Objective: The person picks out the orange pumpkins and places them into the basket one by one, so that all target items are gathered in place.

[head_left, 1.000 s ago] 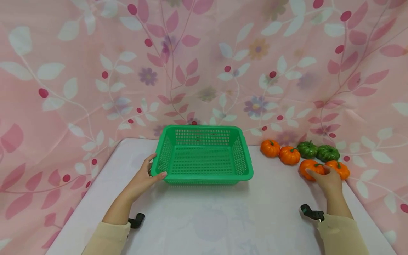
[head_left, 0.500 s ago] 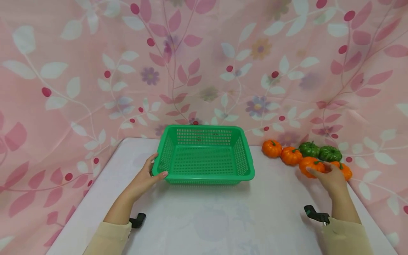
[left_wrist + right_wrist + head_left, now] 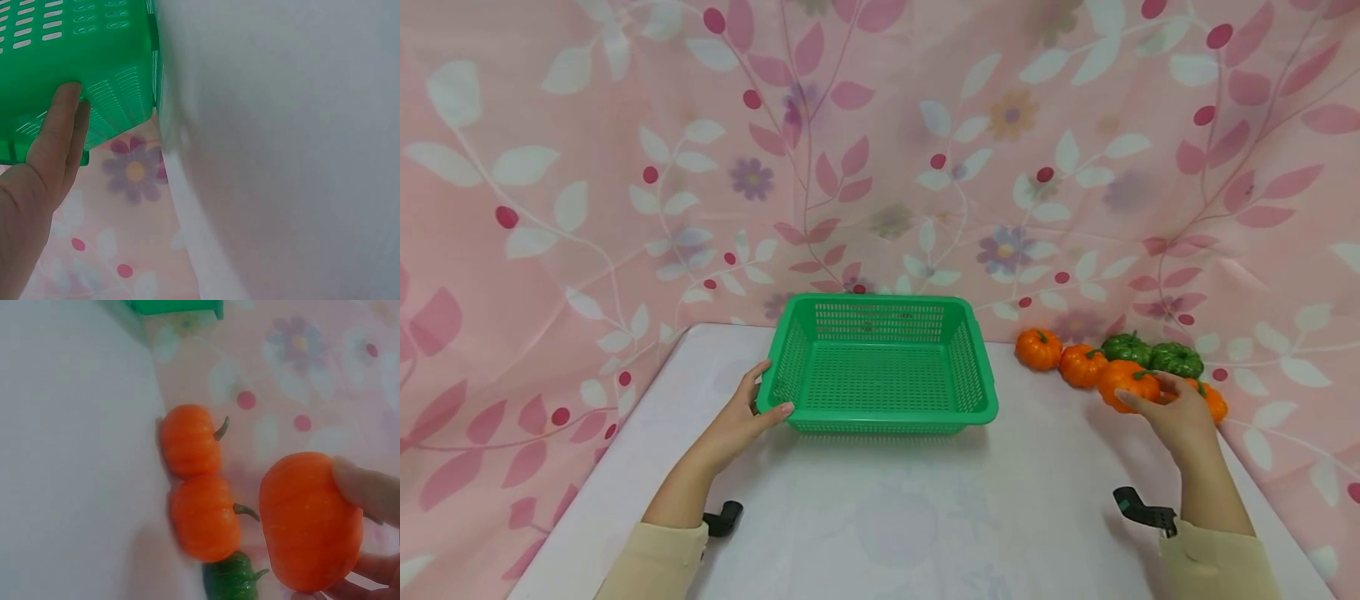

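In the head view my left hand holds the near left corner of a green plastic basket, thumb at the front rim and fingers against the left side. The left wrist view has those fingers lying along the basket's perforated wall. My right hand grips a small orange pumpkin by its sides, lifted off the table. Up close in the right wrist view the held pumpkin sits between thumb and fingers, its stem mostly hidden.
Two orange pumpkins and two green ones stand along the back right. Another orange pumpkin is partly behind my right hand. A pink floral cloth hangs behind the white table.
The right hand has raised the orange pumpkin from the table and moved it slightly up and left, away from the orange pumpkin beside it. Left hand and basket stay in place.
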